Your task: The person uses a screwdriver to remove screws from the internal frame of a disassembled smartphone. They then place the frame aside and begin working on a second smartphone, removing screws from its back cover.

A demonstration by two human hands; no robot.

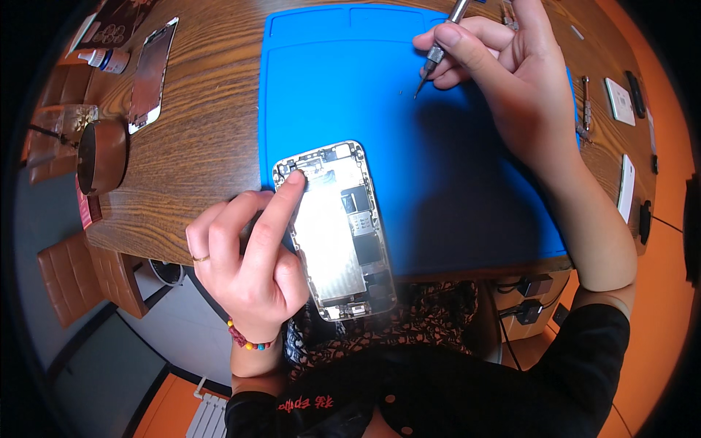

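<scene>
An opened smartphone body, its battery and circuit parts bare, is tilted at the near left edge of a blue silicone work mat. My left hand holds the phone by its left side, the index fingertip on the parts near its top left corner. My right hand grips a metal precision screwdriver between thumb and fingers, its tip pointing down at the mat. A tiny screw lies just left of the tip; another tiny speck is at the tip, too small to tell whether they touch.
A detached phone screen assembly, a small white-capped bottle and a brown round container stand or lie on the wooden table at left. Another driver and a white device lie at right.
</scene>
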